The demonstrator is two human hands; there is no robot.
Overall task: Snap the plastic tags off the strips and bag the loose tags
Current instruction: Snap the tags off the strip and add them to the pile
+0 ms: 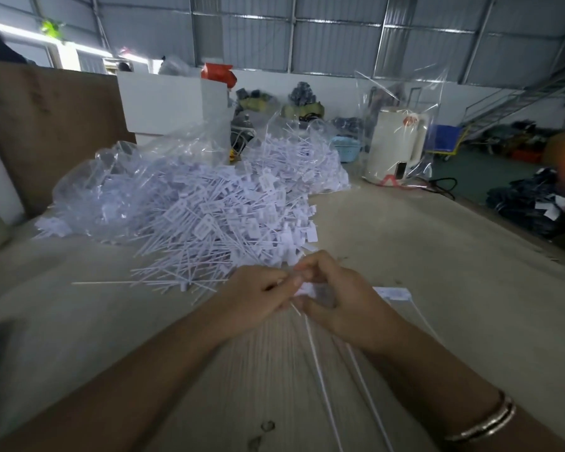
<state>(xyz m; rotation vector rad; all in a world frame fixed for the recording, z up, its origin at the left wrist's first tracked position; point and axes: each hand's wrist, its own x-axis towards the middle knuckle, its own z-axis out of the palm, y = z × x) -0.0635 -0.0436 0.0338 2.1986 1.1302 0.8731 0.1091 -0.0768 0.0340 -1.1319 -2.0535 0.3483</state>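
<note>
Head view, left to right: clear bags [121, 177] of loose tags slump on the bench [421, 256], the loose pile [216, 223] spilling toward me. My left hand [258, 298] and right hand [333, 298] meet, fingers pinching a strip of tags [310, 290] whose thin tails [317, 370] trail toward me. Twisting too hard could, I judge, flick a tag off the bench or snap a tail. My fingers cover the break point, and motion blur hides how many tags remain.
</note>
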